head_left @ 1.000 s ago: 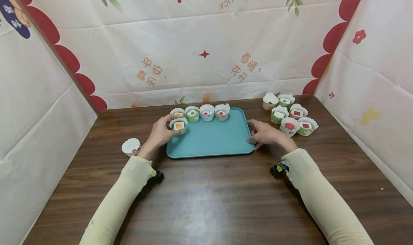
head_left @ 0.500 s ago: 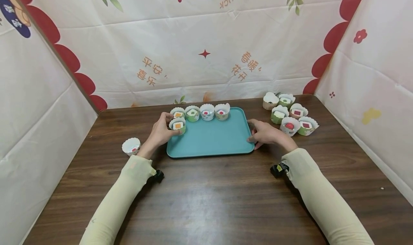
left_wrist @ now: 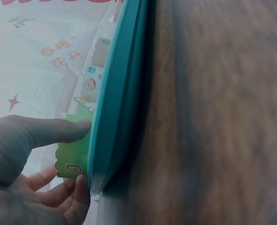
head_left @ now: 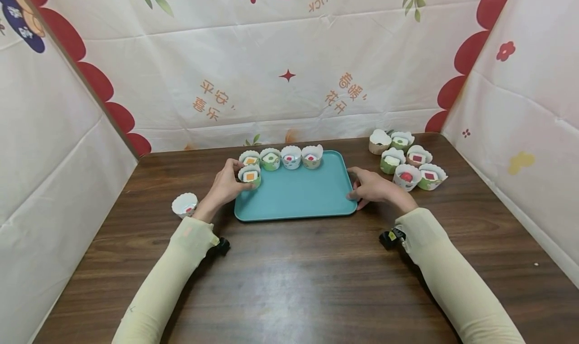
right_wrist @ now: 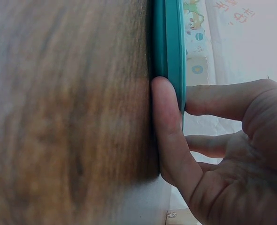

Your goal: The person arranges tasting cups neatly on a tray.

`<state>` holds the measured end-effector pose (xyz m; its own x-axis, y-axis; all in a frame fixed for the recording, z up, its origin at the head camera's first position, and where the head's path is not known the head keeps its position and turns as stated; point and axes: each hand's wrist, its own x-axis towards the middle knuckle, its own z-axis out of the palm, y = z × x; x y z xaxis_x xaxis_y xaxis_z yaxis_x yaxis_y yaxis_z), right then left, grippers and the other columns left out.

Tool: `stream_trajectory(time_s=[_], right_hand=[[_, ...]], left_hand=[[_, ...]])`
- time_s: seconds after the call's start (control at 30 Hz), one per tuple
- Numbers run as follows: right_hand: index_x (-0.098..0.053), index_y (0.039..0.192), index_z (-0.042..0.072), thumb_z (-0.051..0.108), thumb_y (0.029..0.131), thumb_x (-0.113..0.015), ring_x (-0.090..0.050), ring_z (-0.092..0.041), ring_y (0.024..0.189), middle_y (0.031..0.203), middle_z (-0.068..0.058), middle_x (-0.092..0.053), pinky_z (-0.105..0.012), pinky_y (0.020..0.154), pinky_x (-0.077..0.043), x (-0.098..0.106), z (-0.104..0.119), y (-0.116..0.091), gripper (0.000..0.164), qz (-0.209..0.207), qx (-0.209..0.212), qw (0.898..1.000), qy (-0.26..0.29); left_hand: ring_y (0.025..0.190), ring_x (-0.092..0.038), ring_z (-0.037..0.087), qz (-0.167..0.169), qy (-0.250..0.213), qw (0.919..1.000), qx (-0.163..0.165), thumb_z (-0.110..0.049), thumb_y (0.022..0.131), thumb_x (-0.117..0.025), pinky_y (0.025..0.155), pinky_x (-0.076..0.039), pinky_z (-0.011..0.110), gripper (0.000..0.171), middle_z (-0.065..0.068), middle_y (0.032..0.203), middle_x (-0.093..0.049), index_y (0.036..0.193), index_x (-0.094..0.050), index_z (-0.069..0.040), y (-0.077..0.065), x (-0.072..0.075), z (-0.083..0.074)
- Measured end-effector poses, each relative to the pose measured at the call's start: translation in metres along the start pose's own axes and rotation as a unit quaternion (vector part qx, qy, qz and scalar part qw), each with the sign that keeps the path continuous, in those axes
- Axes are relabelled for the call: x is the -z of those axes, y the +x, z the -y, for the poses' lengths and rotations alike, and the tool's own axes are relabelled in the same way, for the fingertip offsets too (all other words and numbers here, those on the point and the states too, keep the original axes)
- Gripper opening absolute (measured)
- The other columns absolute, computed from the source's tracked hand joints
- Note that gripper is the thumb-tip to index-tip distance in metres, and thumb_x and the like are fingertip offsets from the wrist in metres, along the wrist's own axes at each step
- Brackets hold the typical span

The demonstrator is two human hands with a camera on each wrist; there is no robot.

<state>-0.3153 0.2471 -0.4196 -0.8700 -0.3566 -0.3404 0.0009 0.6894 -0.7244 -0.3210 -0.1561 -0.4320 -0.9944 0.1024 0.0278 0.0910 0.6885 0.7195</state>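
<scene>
The left hand (head_left: 225, 184) gripped a green paper cup (left_wrist: 74, 153), an orange-and-white piece (head_left: 250, 176) inside, toward ten o'clock of the blue-green tray (head_left: 298, 198) — while the right hand (head_left: 372, 186) pinched the tray's rim at three o'clock. Four more cups (head_left: 290, 165) lined its twelve o'clock edge. On the table (head_left: 289, 268), a white cup (head_left: 183, 203) stood between eight and nine o'clock; six cups (head_left: 405, 178) clustered between two and three.

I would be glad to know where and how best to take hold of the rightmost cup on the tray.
I'd pinch the rightmost cup by its front and back outer walls, coming from the right: bare tray lies on that side, while another cup stands close on its left. Its uneven rim looks thin, so gripping lower seems safer.
</scene>
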Motion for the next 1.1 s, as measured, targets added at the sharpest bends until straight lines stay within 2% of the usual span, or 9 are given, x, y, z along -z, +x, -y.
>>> stream_trajectory(time_s=[0.17, 0.33, 0.47, 0.63, 0.77, 0.87, 1.0, 1.1], right_hand=[[-0.014, 0.163, -0.002, 0.003, 0.097, -0.066, -0.066, -0.022, 0.077, 0.101, -0.02, -0.049, -0.038, 0.071, -0.068, -0.001, -0.001, 0.001, 0.084, 0.002, 0.0, 1.0, 0.001], [-0.013, 0.164, -0.001, 0.003, 0.096, -0.067, -0.066, -0.022, 0.074, 0.098, -0.018, -0.048, -0.038, 0.07, -0.068, -0.002, -0.001, 0.002, 0.086, 0.001, -0.004, 1.0, 0.007], [-0.013, 0.164, -0.001, 0.003, 0.096, -0.067, -0.066, -0.022, 0.073, 0.097, -0.018, -0.048, -0.038, 0.07, -0.068, -0.003, 0.0, 0.002, 0.086, 0.0, -0.005, 1.0, 0.007], [-0.013, 0.164, -0.001, 0.003, 0.096, -0.067, -0.065, -0.022, 0.074, 0.097, -0.018, -0.048, -0.039, 0.071, -0.068, -0.003, 0.001, 0.001, 0.086, 0.003, -0.001, 1.0, 0.007], [-0.013, 0.163, -0.001, 0.004, 0.097, -0.066, -0.065, -0.023, 0.074, 0.096, -0.017, -0.048, -0.038, 0.07, -0.067, -0.002, 0.001, 0.0, 0.085, 0.003, 0.0, 1.0, 0.0], [-0.012, 0.164, -0.002, 0.004, 0.098, -0.065, -0.065, -0.023, 0.074, 0.097, -0.018, -0.048, -0.038, 0.069, -0.067, -0.001, 0.002, -0.001, 0.085, 0.001, -0.001, 1.0, -0.004], [-0.009, 0.164, -0.002, 0.004, 0.098, -0.064, -0.067, -0.023, 0.076, 0.101, -0.02, -0.047, -0.037, 0.07, -0.067, -0.001, 0.002, -0.001, 0.086, 0.007, 0.0, 1.0, -0.008], [-0.008, 0.164, -0.002, 0.004, 0.099, -0.063, -0.068, -0.023, 0.077, 0.103, -0.022, -0.047, -0.037, 0.07, -0.067, -0.001, 0.001, 0.001, 0.086, 0.011, 0.0, 1.0, -0.012]], left_hand=[[0.128, -0.053, 0.039, 0.014, 0.005, 0.9999, -0.008, -0.016, 0.086, -0.084, 0.105, -0.051, 0.052, 0.07, 0.026, 0.147, -0.05, 0.14, -0.041, -0.004, 0.0, 0.002, 0.001], [0.129, -0.055, 0.04, 0.01, 0.001, 0.9993, -0.035, -0.015, 0.086, -0.084, 0.106, -0.053, 0.054, 0.073, 0.024, 0.142, -0.053, 0.143, -0.041, -0.002, -0.004, 0.011, -0.001], [0.127, -0.059, 0.039, -0.014, -0.02, 0.9979, -0.06, -0.015, 0.087, -0.083, 0.105, -0.054, 0.055, 0.071, 0.022, 0.138, -0.056, 0.144, -0.042, -0.003, -0.013, 0.026, -0.006], [0.125, -0.062, 0.038, -0.047, -0.056, 0.9941, -0.08, -0.017, 0.09, -0.08, 0.101, -0.057, 0.056, 0.071, 0.022, 0.139, -0.057, 0.147, -0.041, -0.007, -0.032, 0.05, -0.016], [0.123, -0.064, 0.039, -0.065, -0.079, 0.9902, -0.095, -0.021, 0.091, -0.08, 0.102, -0.057, 0.056, 0.071, 0.021, 0.138, -0.059, 0.148, -0.04, -0.006, -0.045, 0.068, -0.02], [0.117, -0.068, 0.032, -0.085, -0.094, 0.9866, -0.103, -0.022, 0.091, -0.08, 0.1, -0.059, 0.041, 0.066, 0.016, 0.133, -0.062, 0.145, -0.044, -0.008, -0.053, 0.079, -0.02], [0.106, -0.07, 0.014, -0.109, -0.122, 0.9789, -0.123, -0.017, 0.092, -0.079, 0.086, -0.059, 0.019, 0.056, 0.007, 0.123, -0.066, 0.14, -0.05, -0.007, -0.062, 0.09, -0.012], [0.1, -0.07, 0.008, -0.11, -0.128, 0.9757, -0.14, -0.013, 0.091, -0.079, 0.081, -0.058, 0.014, 0.053, -0.001, 0.116, -0.067, 0.136, -0.054, -0.006, -0.067, 0.097, -0.003]])
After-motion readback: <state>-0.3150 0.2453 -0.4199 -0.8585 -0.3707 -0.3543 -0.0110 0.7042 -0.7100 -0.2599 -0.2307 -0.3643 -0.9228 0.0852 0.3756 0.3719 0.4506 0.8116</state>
